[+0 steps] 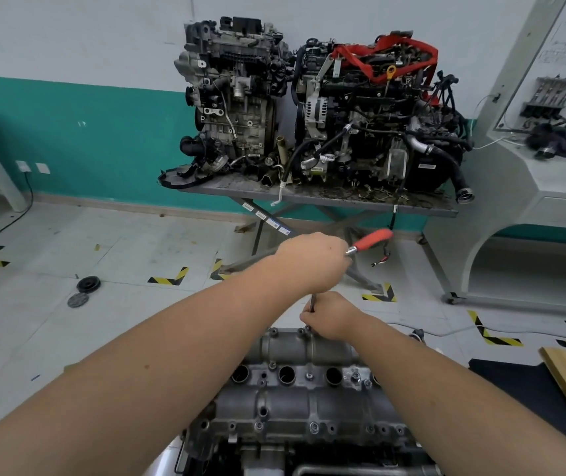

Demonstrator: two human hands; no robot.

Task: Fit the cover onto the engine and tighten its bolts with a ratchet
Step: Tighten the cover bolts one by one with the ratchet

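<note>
The right hand (331, 316) pinches the ratchet's extension shaft (312, 303) upright over a bolt at the far edge of the cover (288, 376), which sits on the engine (274, 438) just below. The left hand (312, 261) grips the ratchet (371, 240) near its head. The shaft should probably stay square to the bolt while the red handle swings. Farther off, two engines (309, 108) on a table (326, 197) stand well apart; nothing crowds the swing.

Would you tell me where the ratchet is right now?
In the head view the ratchet is centre frame above the cover's far edge, gripped by the left hand, its red handle pointing right; the right hand steadies its extension.
</note>
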